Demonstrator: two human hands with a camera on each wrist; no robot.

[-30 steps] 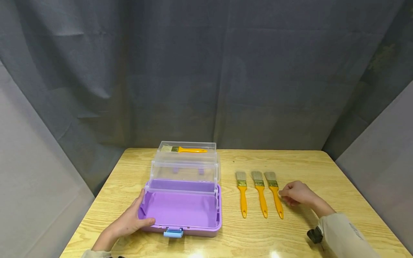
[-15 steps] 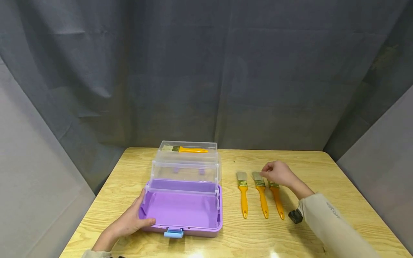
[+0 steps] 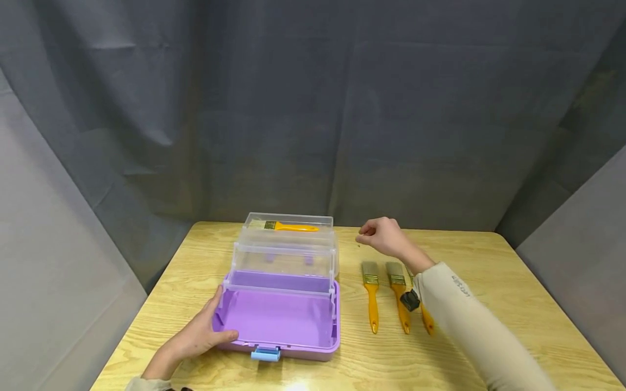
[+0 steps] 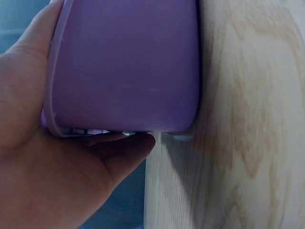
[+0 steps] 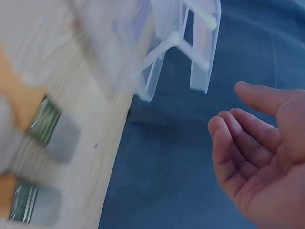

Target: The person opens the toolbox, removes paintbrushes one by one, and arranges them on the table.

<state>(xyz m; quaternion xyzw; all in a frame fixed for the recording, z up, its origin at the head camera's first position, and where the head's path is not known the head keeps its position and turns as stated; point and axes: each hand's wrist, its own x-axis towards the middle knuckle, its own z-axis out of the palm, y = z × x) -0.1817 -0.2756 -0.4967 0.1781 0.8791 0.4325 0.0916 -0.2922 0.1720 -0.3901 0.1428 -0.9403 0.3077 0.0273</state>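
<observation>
A purple toolbox [image 3: 279, 320] stands unfolded on the table, its clear fold-out trays [image 3: 283, 263] raised behind it. My left hand [image 3: 193, 334] grips its front left corner, thumb over the rim and fingers along the side wall [image 4: 124, 67]. One paintbrush [image 3: 293, 227] with a yellow handle lies in the top tray. Right of the box, three similar paintbrushes lie side by side: the left one [image 3: 373, 304], the middle one [image 3: 401, 304] and the right one [image 3: 427, 321], partly hidden by my sleeve. My right hand [image 3: 383, 237] hovers right of the top tray, holding nothing, thumb apart from loosely bent fingers.
A light blue latch [image 3: 265, 354] hangs at the box's front. The wooden table [image 3: 513, 282] ends at the back before a dark grey curtain [image 3: 274, 108]. Pale panels [image 3: 63, 244] close in the sides.
My right hand has moved left and away from beside the right paintbrush, over the brushes, toward the top tray. The left hand keeps its place on the box.
</observation>
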